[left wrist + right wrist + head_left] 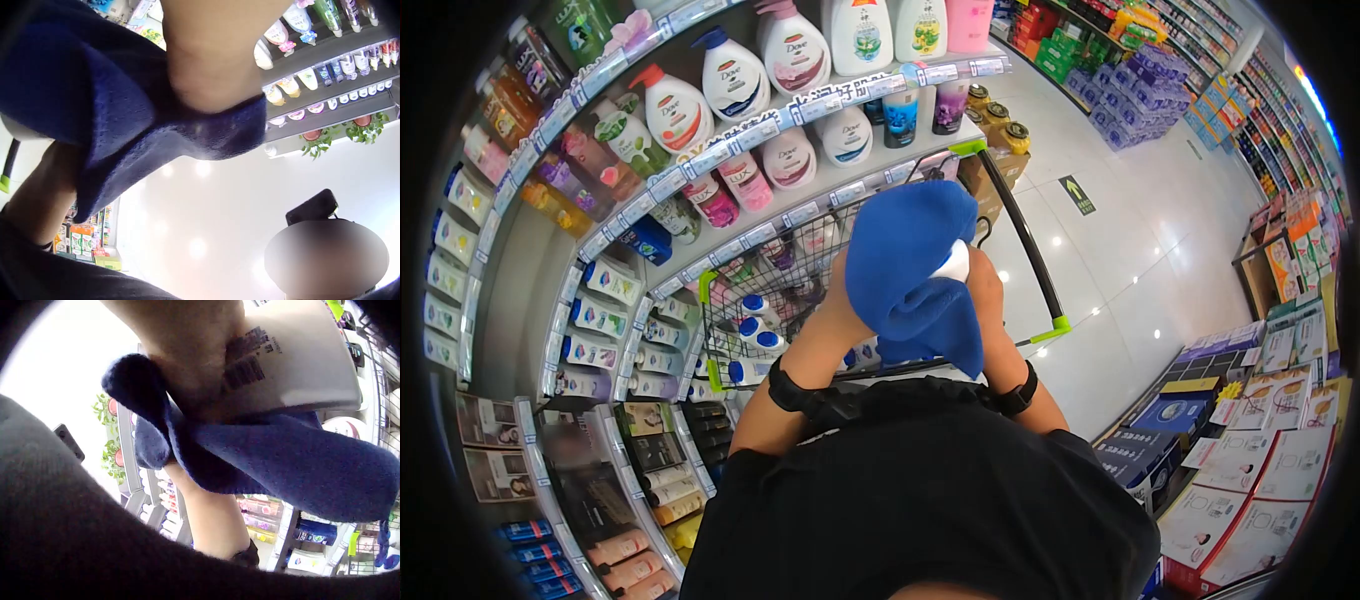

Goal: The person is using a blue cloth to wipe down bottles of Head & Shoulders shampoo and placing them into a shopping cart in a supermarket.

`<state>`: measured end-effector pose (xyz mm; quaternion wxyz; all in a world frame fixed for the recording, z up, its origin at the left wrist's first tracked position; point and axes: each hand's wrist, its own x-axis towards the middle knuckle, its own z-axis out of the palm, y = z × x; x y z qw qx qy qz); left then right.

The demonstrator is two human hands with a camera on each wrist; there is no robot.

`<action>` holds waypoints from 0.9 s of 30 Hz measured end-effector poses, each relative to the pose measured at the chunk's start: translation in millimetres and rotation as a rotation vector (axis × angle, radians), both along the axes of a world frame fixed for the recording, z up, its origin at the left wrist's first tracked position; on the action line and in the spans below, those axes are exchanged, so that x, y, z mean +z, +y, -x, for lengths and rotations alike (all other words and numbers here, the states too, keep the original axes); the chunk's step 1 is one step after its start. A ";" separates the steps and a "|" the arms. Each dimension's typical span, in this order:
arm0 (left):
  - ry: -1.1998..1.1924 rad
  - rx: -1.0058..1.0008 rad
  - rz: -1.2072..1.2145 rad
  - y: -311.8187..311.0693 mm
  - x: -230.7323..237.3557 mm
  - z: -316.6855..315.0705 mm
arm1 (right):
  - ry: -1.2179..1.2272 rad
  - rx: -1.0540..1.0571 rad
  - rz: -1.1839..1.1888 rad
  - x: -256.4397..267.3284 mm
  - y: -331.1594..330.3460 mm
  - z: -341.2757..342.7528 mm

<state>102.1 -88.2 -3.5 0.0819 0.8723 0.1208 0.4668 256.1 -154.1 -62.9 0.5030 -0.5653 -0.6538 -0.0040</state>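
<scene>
A blue cloth (pixel 900 250) is bunched up in front of the chest, above the shopping cart (pixel 1055 325). My left hand (pixel 847 305) holds the cloth from its left side, its fingers mostly hidden in the folds. On the other side, my right hand (pixel 985 290) grips a white bottle (pixel 300 369) that has a printed barcode and dark lettering. Only a small white patch of this bottle shows past the cloth in the head view. Part of the cloth drapes over and along the bottle, and a loose end hangs down toward the body.
Several white bottles with blue caps (pixel 752 327) lie in the cart. Shelves of pump bottles (pixel 735 75) curve around the front and left. Stacked boxes (pixel 1250 500) stand at the right, with purple packs (pixel 1135 95) farther along the tiled aisle.
</scene>
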 end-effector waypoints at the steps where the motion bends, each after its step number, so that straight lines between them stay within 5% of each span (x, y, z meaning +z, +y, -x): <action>1: 0.018 -0.047 0.093 1.0 -0.1 0.1 | -0.037 0.027 -0.017 0.6 -3.1 -3.8; 3: 0.054 -0.137 0.282 1.1 -1.7 -1.0 | -0.066 0.006 0.009 7.8 -10.3 -6.4; 9: -0.154 -0.087 0.181 -4.0 -13.8 -20.7 | 0.051 -0.068 0.046 3.5 -13.5 -3.0; 16: -0.199 -0.360 0.390 -4.1 -6.5 -33.4 | 0.087 0.004 0.020 19.9 -18.9 -0.9; 27: -0.265 -0.169 0.663 -16.5 -22.1 -29.0 | 0.301 -0.040 0.178 5.5 -20.1 -3.0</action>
